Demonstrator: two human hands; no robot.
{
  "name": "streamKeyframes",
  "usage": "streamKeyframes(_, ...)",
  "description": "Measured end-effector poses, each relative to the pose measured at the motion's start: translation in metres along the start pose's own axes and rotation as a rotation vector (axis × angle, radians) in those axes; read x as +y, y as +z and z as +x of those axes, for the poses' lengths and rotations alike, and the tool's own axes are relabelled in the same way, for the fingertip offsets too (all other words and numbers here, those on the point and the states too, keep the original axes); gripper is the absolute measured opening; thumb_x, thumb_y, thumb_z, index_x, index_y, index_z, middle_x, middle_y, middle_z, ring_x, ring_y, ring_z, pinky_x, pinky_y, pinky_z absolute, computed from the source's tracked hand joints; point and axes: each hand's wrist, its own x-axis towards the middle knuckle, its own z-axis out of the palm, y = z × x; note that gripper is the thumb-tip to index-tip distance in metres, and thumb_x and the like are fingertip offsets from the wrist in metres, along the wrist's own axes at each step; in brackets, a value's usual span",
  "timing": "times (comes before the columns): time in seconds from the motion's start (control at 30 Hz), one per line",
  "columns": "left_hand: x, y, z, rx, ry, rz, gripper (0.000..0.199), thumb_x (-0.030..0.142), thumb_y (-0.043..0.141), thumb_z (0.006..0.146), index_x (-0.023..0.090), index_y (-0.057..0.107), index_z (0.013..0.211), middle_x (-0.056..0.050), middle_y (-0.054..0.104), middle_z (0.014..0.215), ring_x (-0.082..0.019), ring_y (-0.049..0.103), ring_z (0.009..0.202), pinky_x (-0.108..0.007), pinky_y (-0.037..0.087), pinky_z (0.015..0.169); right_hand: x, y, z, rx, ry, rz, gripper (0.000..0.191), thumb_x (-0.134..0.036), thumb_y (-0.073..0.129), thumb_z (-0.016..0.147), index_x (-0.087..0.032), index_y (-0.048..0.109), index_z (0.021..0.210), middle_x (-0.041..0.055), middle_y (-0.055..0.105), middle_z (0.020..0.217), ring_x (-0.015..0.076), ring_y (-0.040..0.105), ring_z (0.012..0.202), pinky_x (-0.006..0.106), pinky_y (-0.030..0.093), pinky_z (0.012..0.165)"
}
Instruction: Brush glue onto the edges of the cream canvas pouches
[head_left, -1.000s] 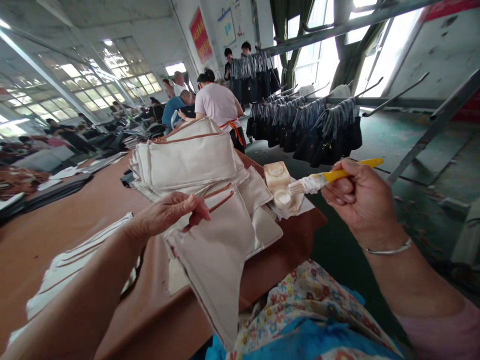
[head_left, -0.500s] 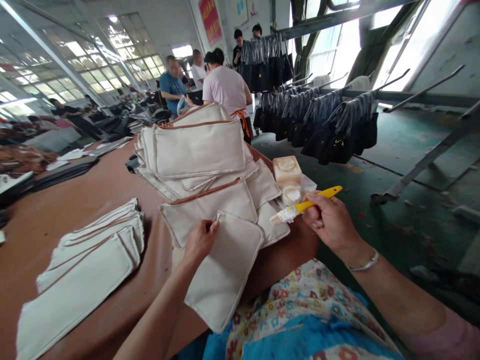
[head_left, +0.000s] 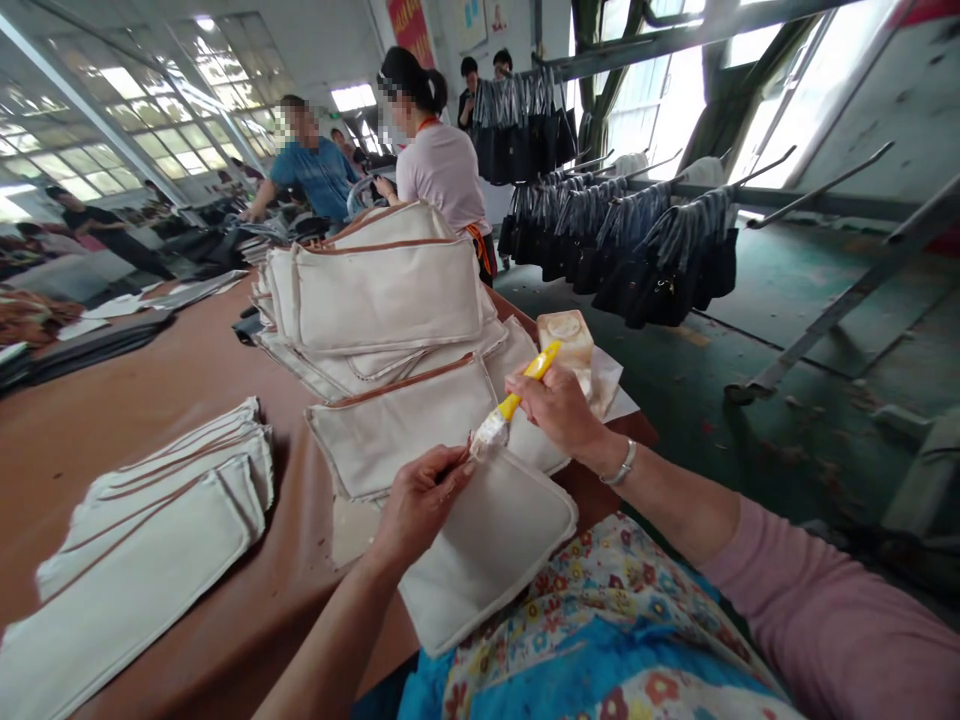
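My left hand (head_left: 429, 497) pinches the upper corner of a cream fabric pouch (head_left: 495, 535), which hangs over the table's front edge near my apron. In my right hand (head_left: 562, 405) is a brush with a yellow handle (head_left: 538, 364), gripped between thumb and fingers. White paste coats its bristles (head_left: 491, 432), which meet the pouch's corner beside my left fingertips. Behind the hands lies another cream pouch with a brown top edge (head_left: 405, 425). A tall stack of similar pouches (head_left: 386, 300) rises beyond it.
Left on the brown-covered table (head_left: 300, 520) is a fanned pile of cream pouches (head_left: 157, 540). A squarish tub (head_left: 564, 335) stands at the right table edge. Black bags (head_left: 660, 275) hang on a metal rack at right. Two co-workers (head_left: 442, 160) stand beyond the stack.
My right hand has brought the brush left, from near the tub onto the pouch corner. My left hand and the pouch have shifted slightly right. The co-workers behind have changed posture.
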Motion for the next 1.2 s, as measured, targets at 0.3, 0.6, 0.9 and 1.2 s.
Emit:
streamKeyframes(0.3,0.014,0.008,-0.002,-0.127,0.065,0.081,0.028,0.040,0.061,0.093,0.016,0.074,0.100,-0.003,0.063,0.087,-0.015,0.057,0.081,-0.022,0.043,0.071,-0.014,-0.011,-0.010,-0.061,-0.066,-0.149,0.027,-0.041,0.066,0.088,-0.018,0.063,0.074,-0.0045,0.048,0.048,0.0116,0.043,0.045,0.024,0.035,0.046)
streamKeyframes(0.6,0.012,0.023,-0.012,-0.097,0.206,0.257,0.025,0.038,0.059,0.094,0.017,0.071,0.092,-0.001,0.058,0.075,-0.012,0.052,0.070,-0.022,0.041,0.063,-0.004,-0.031,-0.001,0.093,-0.053,-0.071,0.030,-0.043,0.067,0.087,-0.018,0.063,0.072,-0.0050,0.046,0.048,0.0105,0.041,0.044,0.023,0.032,0.043)
streamKeyframes(0.9,0.004,0.030,-0.011,0.092,0.103,0.341,0.021,0.037,0.069,0.083,0.017,0.069,0.077,0.002,0.062,0.064,-0.011,0.053,0.060,-0.021,0.039,0.056,-0.037,-0.036,-0.014,-0.144,0.171,0.154,0.022,-0.035,0.069,0.081,-0.016,0.062,0.072,-0.0089,0.038,0.040,0.0057,0.024,0.034,0.022,0.015,0.036)
streamKeyframes(1.2,0.022,0.012,-0.051,0.228,0.215,0.471,0.014,0.029,0.066,0.086,0.020,0.066,0.075,-0.001,0.066,0.069,-0.013,0.059,0.063,-0.023,0.044,0.060,-0.037,-0.011,-0.038,-0.142,0.331,0.256,0.022,-0.039,0.073,0.081,-0.020,0.066,0.073,-0.0067,0.034,0.040,0.0067,0.021,0.035,0.025,0.011,0.037)
